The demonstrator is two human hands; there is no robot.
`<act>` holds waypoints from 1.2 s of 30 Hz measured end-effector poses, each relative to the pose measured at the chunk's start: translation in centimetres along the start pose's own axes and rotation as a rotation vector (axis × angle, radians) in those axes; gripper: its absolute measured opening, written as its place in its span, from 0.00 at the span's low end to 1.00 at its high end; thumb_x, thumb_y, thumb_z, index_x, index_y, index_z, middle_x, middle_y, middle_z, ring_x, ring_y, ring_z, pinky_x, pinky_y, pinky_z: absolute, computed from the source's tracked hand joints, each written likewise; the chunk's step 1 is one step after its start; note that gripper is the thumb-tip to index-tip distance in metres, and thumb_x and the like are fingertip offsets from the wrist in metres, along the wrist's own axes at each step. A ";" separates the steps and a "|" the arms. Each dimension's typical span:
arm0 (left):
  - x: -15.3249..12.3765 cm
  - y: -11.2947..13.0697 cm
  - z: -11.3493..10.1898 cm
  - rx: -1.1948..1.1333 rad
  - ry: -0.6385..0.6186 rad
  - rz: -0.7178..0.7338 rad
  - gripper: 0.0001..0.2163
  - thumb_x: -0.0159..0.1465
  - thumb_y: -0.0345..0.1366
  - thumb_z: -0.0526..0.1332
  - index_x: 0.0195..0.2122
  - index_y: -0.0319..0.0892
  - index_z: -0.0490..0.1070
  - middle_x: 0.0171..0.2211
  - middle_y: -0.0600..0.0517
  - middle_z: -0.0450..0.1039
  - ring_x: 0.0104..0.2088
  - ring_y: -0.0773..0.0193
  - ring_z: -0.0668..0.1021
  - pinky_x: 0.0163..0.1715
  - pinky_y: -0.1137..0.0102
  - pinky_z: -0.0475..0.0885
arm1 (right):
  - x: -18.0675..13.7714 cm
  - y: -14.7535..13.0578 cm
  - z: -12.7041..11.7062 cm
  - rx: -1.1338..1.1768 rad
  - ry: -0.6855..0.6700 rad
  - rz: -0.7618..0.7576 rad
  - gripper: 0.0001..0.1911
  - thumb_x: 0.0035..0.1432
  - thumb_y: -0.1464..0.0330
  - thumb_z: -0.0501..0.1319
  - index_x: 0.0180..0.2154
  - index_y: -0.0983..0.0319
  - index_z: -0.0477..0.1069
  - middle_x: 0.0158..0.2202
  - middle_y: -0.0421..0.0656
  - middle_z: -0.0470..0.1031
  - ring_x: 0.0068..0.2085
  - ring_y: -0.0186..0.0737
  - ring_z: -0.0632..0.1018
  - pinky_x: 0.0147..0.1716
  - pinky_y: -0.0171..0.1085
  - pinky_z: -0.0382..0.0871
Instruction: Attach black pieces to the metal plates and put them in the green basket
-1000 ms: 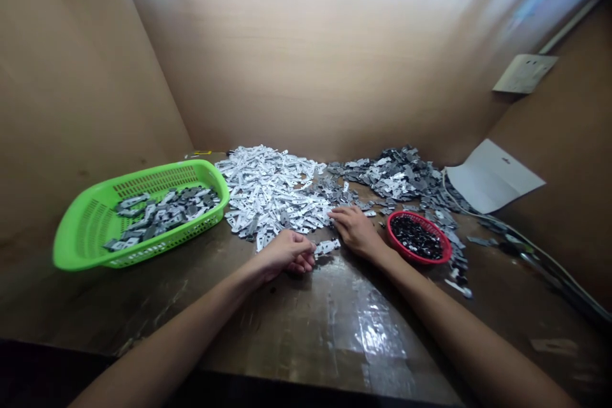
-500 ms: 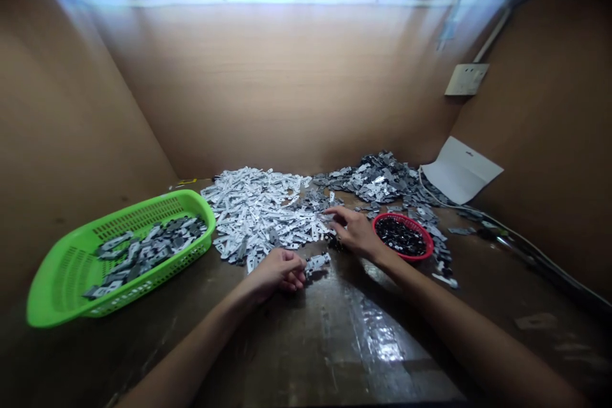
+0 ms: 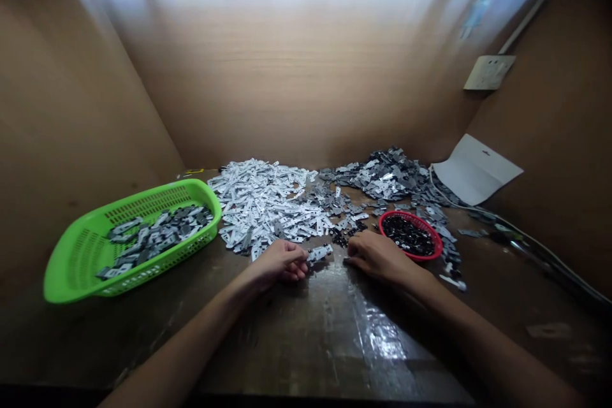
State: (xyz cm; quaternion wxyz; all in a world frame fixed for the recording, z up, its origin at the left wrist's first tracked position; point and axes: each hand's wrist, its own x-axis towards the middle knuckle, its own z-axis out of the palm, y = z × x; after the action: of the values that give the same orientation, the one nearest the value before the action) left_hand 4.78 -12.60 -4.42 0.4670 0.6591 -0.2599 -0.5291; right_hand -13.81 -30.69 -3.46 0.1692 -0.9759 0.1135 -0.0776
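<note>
My left hand (image 3: 285, 261) pinches one end of a small whitish metal part (image 3: 320, 255), which points right and has dark bits along its edge. Just right of it, my right hand (image 3: 371, 255) is closed, with a small grey piece (image 3: 347, 261) showing at its fingertips. Most of that piece is hidden by the fingers. Behind my hands spreads a heap of whitish metal strips (image 3: 268, 204). Several small black pieces (image 3: 340, 238) lie loose beyond my right fingers. A red round basket (image 3: 436, 248) filled with black pieces stands beside my right hand.
A green plastic basket (image 3: 71, 268) holding grey parts stands at the left. Darker metal plates (image 3: 389, 175) are heaped at the back right. White card (image 3: 475, 169) leans on the right wall near a cable (image 3: 545, 245). Wooden panels (image 3: 296, 76) enclose the table.
My right hand has come back from the edge of the pile toward me, its fingers now closed on a small grey piece. My left hand keeps its metal part. The camera view has tilted slightly.
</note>
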 end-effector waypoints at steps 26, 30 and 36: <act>-0.3 -0.5 1.4 0.086 -0.056 0.005 0.13 0.54 0.41 0.59 0.33 0.35 0.66 0.26 0.47 0.72 0.23 0.68 0.74 0.19 0.79 0.65 | 0.2 -2.8 0.8 1.076 0.039 0.392 0.24 0.44 0.56 0.64 0.36 0.69 0.69 0.29 0.44 0.68 0.27 0.24 0.66 0.26 0.26 0.61; -0.2 -0.6 1.3 0.084 -0.071 0.012 0.11 0.54 0.39 0.59 0.32 0.35 0.66 0.26 0.46 0.72 0.23 0.68 0.75 0.19 0.79 0.65 | 0.3 -3.2 1.2 1.070 0.033 0.407 0.23 0.45 0.56 0.63 0.38 0.67 0.69 0.30 0.43 0.68 0.26 0.24 0.66 0.25 0.25 0.59; -0.3 -0.5 1.4 0.088 -0.061 0.005 0.11 0.54 0.39 0.59 0.32 0.35 0.67 0.26 0.47 0.72 0.23 0.68 0.75 0.18 0.79 0.64 | 0.5 -3.4 1.7 1.057 0.045 0.394 0.19 0.45 0.59 0.63 0.34 0.68 0.68 0.29 0.42 0.68 0.26 0.24 0.66 0.25 0.25 0.59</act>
State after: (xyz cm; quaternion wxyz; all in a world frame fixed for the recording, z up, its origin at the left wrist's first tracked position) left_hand 3.27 -12.61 -4.72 0.4309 0.6618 -0.2988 -0.5358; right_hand -12.34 -27.13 -3.80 0.6437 -0.7172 0.2427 -0.1116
